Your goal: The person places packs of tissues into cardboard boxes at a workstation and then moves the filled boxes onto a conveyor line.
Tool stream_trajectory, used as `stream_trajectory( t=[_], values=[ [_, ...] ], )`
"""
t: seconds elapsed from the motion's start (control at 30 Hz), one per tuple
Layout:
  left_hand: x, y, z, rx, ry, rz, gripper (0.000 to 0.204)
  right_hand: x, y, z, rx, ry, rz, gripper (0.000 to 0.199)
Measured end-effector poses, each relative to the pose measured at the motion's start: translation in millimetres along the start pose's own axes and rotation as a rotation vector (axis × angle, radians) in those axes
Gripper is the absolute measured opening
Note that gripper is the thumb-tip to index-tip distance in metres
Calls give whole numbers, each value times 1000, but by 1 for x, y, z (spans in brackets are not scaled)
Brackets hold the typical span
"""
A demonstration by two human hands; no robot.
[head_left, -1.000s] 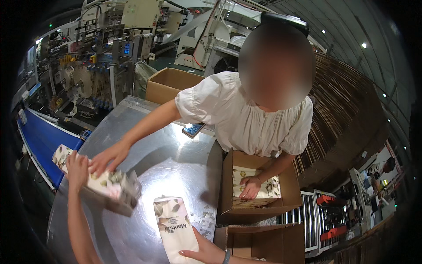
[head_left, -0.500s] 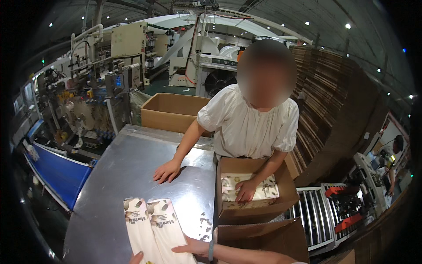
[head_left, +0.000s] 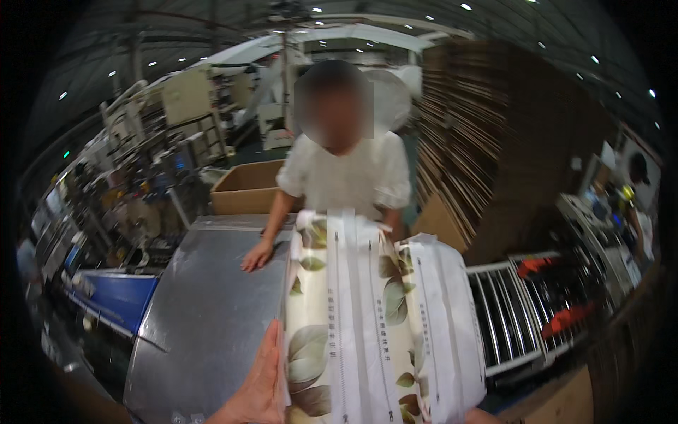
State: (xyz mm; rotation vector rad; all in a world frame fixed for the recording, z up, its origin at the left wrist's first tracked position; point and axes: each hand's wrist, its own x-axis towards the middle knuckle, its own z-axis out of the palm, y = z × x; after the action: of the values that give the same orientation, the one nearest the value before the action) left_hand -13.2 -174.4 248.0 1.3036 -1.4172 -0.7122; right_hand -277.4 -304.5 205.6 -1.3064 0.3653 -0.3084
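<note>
Two cream-and-white tissue packs [head_left: 360, 318] printed with green leaves stand raised in front of me, side by side and large in view. My left hand [head_left: 260, 378] presses flat against their left side, its thumb hidden. Only a sliver of my right hand [head_left: 482, 417] shows at the lower right corner of the packs, which it supports; its fingers are mostly hidden behind them. The packs cover the right part of the metal table [head_left: 205, 318] and the cardboard boxes beside it.
Across the table a person in a white top [head_left: 346, 177] rests one hand on the metal. Behind stands an open cardboard box [head_left: 247, 187]. To the right are a roller conveyor [head_left: 505, 311] and tall stacks of flat cardboard [head_left: 480, 141]; a blue belt [head_left: 113, 297] runs at the left.
The packs have come up off the table toward me and to the right, between my hands. My view has swung, and the other person's box is now hidden behind the packs.
</note>
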Motion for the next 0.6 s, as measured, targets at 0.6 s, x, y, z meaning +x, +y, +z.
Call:
stream_trajectory(
  t=[0.6],
  values=[
    [121, -78, 93, 398, -529, 109, 78, 27, 163, -32, -361, -150, 494, 55]
  ],
)
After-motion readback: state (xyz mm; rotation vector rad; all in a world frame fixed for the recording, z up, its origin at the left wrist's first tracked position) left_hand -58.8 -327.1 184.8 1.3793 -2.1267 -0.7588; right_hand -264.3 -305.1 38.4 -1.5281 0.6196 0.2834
